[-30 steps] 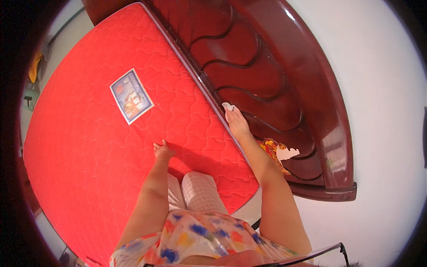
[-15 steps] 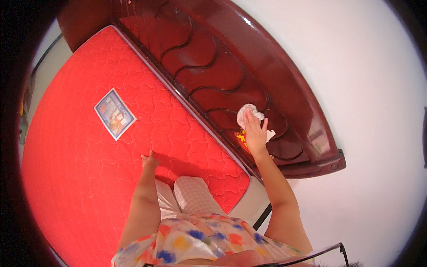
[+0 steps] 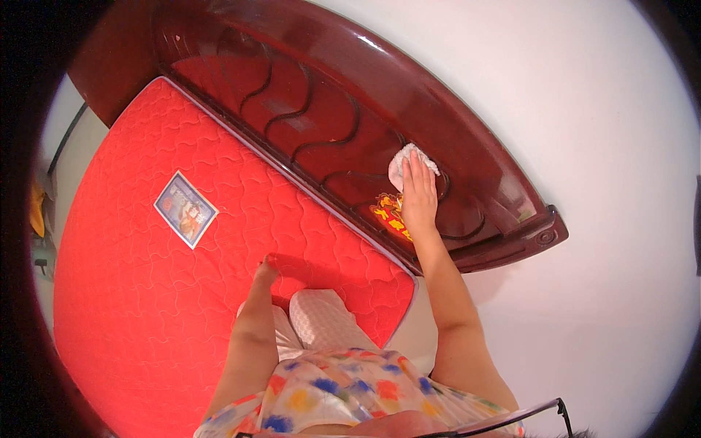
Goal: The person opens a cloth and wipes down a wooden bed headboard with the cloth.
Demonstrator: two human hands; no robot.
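Note:
My right hand [image 3: 420, 201] presses a crumpled white cloth [image 3: 399, 165] against the glossy dark-red wooden headboard [image 3: 328, 91]. Its fingers stretch out together over the cloth. Beside the wrist, a red and yellow decorative sticker [image 3: 388, 214] is on the headboard panel, partly covered by the hand. Low over the red quilted mattress [image 3: 139, 270], or resting on it, is my left hand [image 3: 269, 267]. Nothing shows in that hand, and its fingers are mostly hidden by the angle.
A rectangular picture card [image 3: 186, 210] lies on the mattress to the left. The white wall [image 3: 584, 219] rises behind the headboard. Pale floor [image 3: 405, 321] shows by the near mattress corner. Something yellow [image 3: 37, 208] stands at the far left edge.
The right hand and cloth have slid a little farther up the headboard, uncovering more of the sticker. My left hand's spread fingers no longer show clearly. The whole view has shifted slightly.

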